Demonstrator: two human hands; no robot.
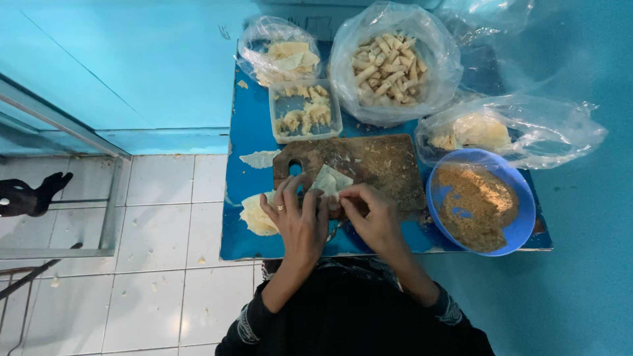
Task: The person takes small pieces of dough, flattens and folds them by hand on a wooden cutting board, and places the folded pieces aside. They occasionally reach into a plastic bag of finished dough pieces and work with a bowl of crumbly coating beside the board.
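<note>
**Two hands folding a thin wrapper on a wooden board**

At the far left, white floor tiles point(158, 264) run beside a low blue table point(247, 138). On the table's left edge lie a loose wrapper scrap point(259, 158) and, nearer, a pale stack of wrappers point(256, 216).

The left hand point(300, 221), a ring on one finger, lies flat with fingers spread on the near edge of the wooden cutting board point(376, 165). Its fingertips press on a folded white wrapper point(331, 180). Just beside it, the right hand point(372, 214) pinches the same wrapper's near edge with curled fingers. The two hands almost touch.

Beyond the board stand a clear plastic tub point(304, 111) of filling, a bag of wrappers point(280, 53) and a big bag of finished rolls point(389, 62).

To the right sit another bag point(508, 128) and a blue bowl point(511, 227) of brown crumbs.
</note>
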